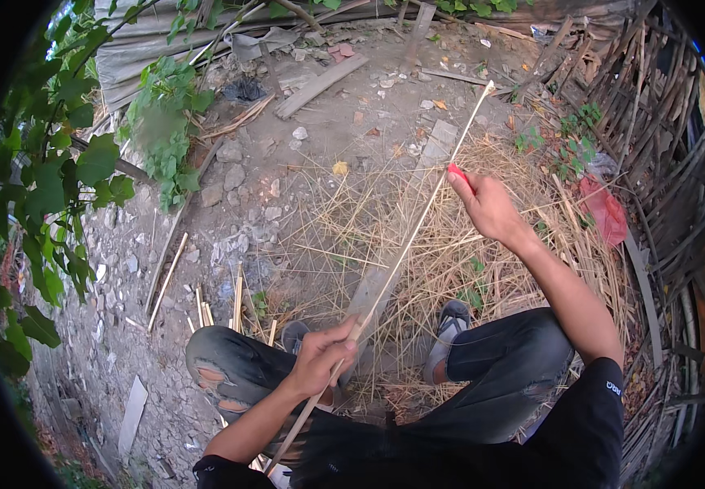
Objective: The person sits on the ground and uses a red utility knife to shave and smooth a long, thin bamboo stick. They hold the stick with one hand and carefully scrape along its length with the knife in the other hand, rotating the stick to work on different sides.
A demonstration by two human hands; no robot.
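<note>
A long, thin, pale strip of wood or bamboo point(411, 242) runs slantwise from my lap to the far right. My left hand point(320, 359) is closed round its near, browner part, above my knees. Farther along, my right hand point(492, 210) grips a small red object point(461, 179) against the strip; most of it is hidden by my fingers, so its kind is unclear. The strip's far end has a whitish, frayed-looking tip. Beneath the strip a narrow grey board point(369, 295) lies between my feet.
Straw-like shavings point(523, 277) cover the ground at centre and right. Cut sticks point(238, 300) stand by my left knee. A loose plank point(321, 85) lies at the back. Stacked branches point(654, 155) wall the right side; a red plastic bag point(603, 210) rests beside them. Leafy vines point(46, 191) hang left.
</note>
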